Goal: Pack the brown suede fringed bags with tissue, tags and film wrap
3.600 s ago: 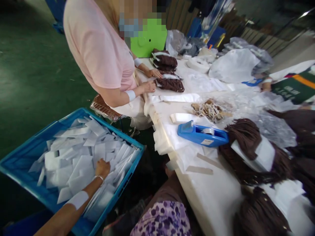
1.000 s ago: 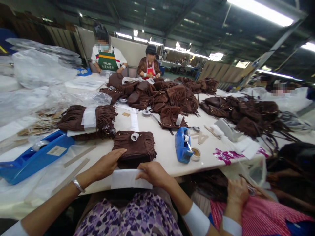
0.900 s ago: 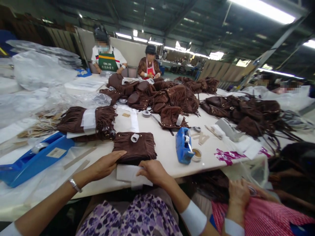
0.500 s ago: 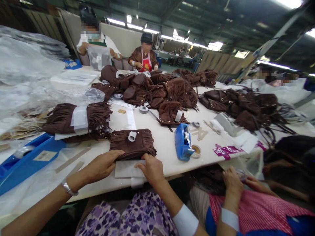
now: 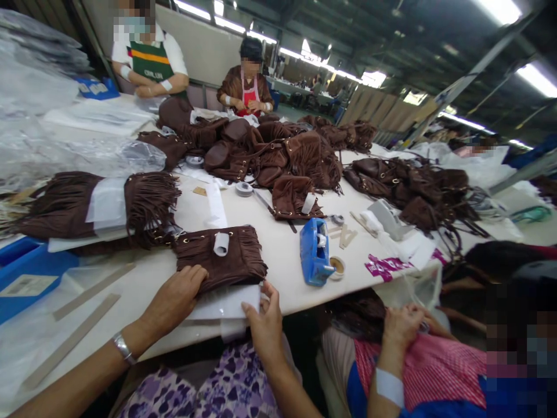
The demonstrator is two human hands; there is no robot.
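A brown fringed bag [image 5: 217,261] with brass eyelets lies at the table's front edge, a white paper roll [image 5: 221,244] around its strap. Its lower left corner is gripped by my left hand [image 5: 178,290], the thumb side hidden. Under the bag, a white sheet [image 5: 221,305] sticks out towards me. At the bag's lower right corner is my right hand [image 5: 266,316], thumb and fingers apart, the thumb at the sheet's edge. Left of the bag lies a larger stack of fringed bags [image 5: 72,203] with a white paper band [image 5: 107,206].
A blue tape dispenser [image 5: 314,252] and a tape roll [image 5: 337,267] stand to the right. Brown bags [image 5: 304,154] are heaped across the table. A blue tray [image 5: 32,278] and flat strips [image 5: 73,337] lie left. A co-worker's hands [image 5: 404,325] work close at right.
My right hand has drawn back slightly from the bag, its fingers more spread. My left hand stays at the bag's lower left. The view has shifted; the co-worker opposite no longer holds up a clear bag.
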